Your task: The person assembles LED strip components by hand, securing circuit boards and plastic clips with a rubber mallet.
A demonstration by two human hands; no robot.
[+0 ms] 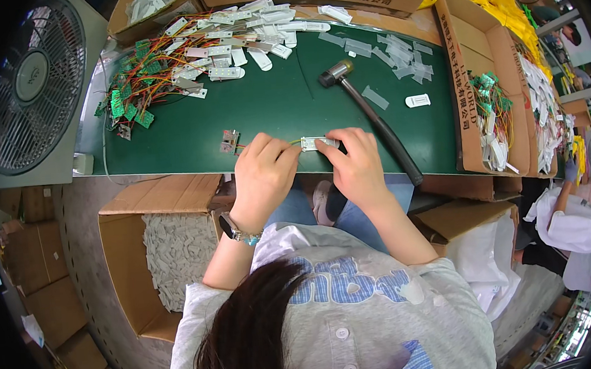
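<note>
At the table's near edge my right hand (357, 162) grips a small white plastic casing (310, 144) between thumb and fingers. My left hand (266, 167) is closed in a pinch on thin coloured wires (296, 142) that run into the casing's left end. Left of that hand lies a small circuit board (228, 142), with wires leading from it toward my fingers. A hammer (373, 114) with a black handle lies slanting to the right of my right hand. Another white casing (417, 100) and clear plastic strips (375, 98) lie farther right.
Wired green boards (122, 101) and white casings (227, 72) are heaped at the back left, beside a large fan (33, 73). A cardboard box (466, 102) of wired parts stands right. Below the table is a box (125, 267) of white pieces. People work far right.
</note>
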